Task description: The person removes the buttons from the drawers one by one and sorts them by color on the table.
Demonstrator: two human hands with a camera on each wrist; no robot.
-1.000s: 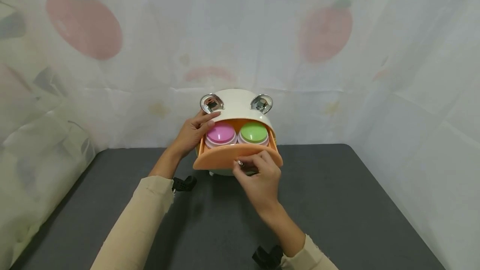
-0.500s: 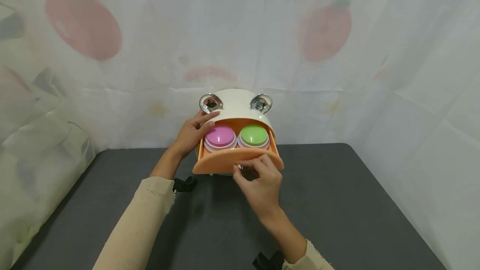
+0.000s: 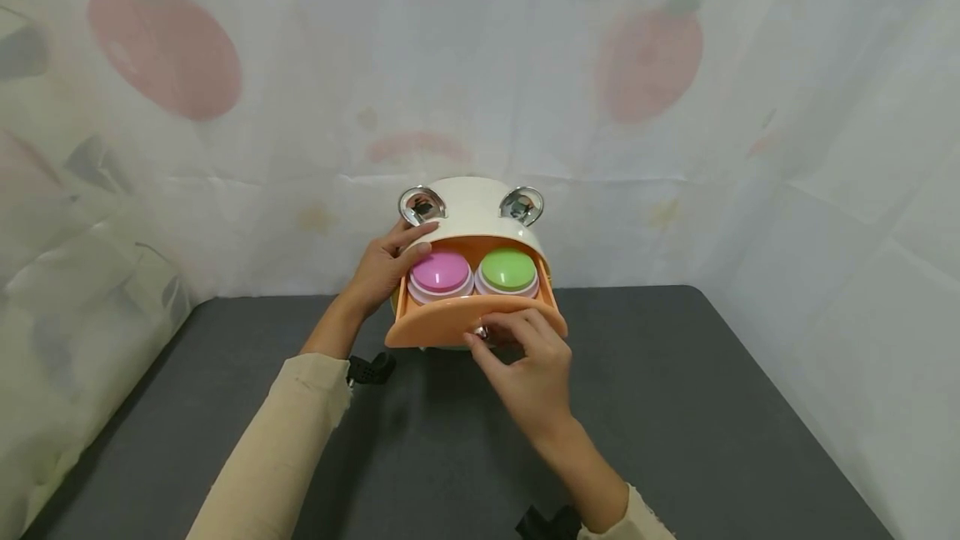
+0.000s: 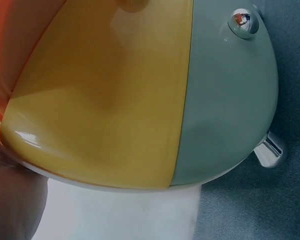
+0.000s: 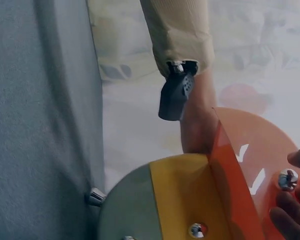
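A white domed container [image 3: 472,205] with two chrome ring handles stands at the table's back edge. Its orange drawer [image 3: 431,325] is pulled out, showing a jar with a pink lid [image 3: 438,271] and a jar with a green lid [image 3: 507,268]. My left hand [image 3: 382,265] rests flat against the dome's left side, fingers along its front rim. My right hand [image 3: 486,332] pinches a small chrome knob [image 5: 287,179] on the drawer front [image 5: 255,165]. The left wrist view shows only the container's yellow and grey-green underside [image 4: 115,100].
The dark grey table [image 3: 712,407] is hemmed in by a white printed curtain [image 3: 675,107] behind and at both sides. Chrome feet [image 4: 267,150] lift the container off the table. A black camera mount [image 5: 175,95] sits on my left wrist.
My right wrist has drifted slightly right and its fingers have settled closer on the knob. The drawer and my left hand have hardly moved.
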